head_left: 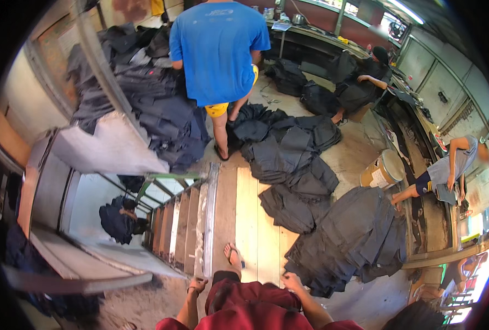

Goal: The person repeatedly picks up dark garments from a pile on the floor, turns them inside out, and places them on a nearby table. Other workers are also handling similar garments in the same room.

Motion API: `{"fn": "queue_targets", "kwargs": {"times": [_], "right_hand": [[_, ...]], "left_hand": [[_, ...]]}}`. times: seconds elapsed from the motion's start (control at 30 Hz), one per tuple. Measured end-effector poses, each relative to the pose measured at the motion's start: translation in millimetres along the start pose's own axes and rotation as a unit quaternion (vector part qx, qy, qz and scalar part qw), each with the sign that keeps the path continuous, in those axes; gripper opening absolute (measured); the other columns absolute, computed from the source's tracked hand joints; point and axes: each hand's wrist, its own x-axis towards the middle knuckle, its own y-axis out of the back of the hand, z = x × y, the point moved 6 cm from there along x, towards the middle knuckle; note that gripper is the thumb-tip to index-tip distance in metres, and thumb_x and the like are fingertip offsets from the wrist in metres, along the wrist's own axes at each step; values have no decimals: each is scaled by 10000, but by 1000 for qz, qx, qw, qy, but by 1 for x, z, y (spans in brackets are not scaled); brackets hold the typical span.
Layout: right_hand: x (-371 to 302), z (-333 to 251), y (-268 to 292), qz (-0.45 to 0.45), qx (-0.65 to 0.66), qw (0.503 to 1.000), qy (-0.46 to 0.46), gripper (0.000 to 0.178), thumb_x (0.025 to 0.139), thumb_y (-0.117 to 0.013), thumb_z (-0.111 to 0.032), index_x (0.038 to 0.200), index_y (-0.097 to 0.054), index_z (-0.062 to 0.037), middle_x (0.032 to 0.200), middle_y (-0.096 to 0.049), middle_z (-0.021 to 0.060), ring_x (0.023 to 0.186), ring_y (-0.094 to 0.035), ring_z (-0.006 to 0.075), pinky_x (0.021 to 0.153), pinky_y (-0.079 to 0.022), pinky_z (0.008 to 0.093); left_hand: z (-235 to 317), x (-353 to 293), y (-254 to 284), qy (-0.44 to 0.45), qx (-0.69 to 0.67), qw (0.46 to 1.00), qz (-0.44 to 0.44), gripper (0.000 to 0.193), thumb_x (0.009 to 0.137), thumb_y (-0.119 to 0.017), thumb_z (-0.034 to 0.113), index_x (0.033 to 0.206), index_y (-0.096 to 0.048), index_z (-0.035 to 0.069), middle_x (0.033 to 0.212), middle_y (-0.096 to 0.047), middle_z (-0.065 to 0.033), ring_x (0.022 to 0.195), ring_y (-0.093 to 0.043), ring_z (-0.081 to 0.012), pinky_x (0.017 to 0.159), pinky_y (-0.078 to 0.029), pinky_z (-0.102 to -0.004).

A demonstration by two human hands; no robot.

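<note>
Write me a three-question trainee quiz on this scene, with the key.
1. True or false: the staircase lies on the wearer's left.

2. Which is nearest the wearer's right hand?
A) cylindrical drum
B) dark cloth heap
C) long workbench

3. Fill in: the standing person directly ahead, back turned, wears a ____ shirt.

Key: 1. True. 2. B. 3. Blue.
</note>
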Motion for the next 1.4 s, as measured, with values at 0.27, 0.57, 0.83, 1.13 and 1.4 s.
{"fn": "queue_targets", "kwargs": {"times": [0.27,0.57,0.83,1.13,1.4], "right_hand": [[100,-66,77,0,52,990,-133,477,856,-714,-478,981,-755,-19,947,-755,215,892,-754,349,792,-591,427],[360,-225,142,-115,102,985,-82,462,890,-675,-423,1068,-727,1,1003,-748,234,955,-735,377,811,-566,452],[543,-398,309,88,194,974,-71,352,896,-709,-356,1031,-736,-32,981,-757,180,951,-725,388,856,-557,452],[672,-508,353,65,134,987,-68,383,897,-726,-347,1062,-717,-2,825,-739,161,670,-715,237,630,-581,393],[741,-625,402,23,110,990,-86,462,893,-659,-417,1131,-716,-25,1066,-733,249,1029,-713,381,868,-558,454]], "left_hand": [[329,193,194,-165,-71,981,67,440,907,-741,348,1117,-664,-32,973,-755,-194,962,-738,-284,834,-572,-368],[415,338,228,-36,-86,996,3,460,899,-744,374,1131,-681,-18,972,-763,-170,889,-743,-275,792,-577,-370],[417,392,257,127,-168,977,-28,398,973,-633,320,1227,-670,16,982,-735,-83,959,-679,-304,855,-560,-430],[618,619,356,13,-34,996,-76,306,1025,-574,268,1176,-663,18,1014,-735,-105,912,-690,-212,828,-566,-386],[888,880,492,-164,-148,975,-23,254,1005,-643,245,1087,-658,5,889,-731,-91,789,-685,-170,717,-552,-318]]}}
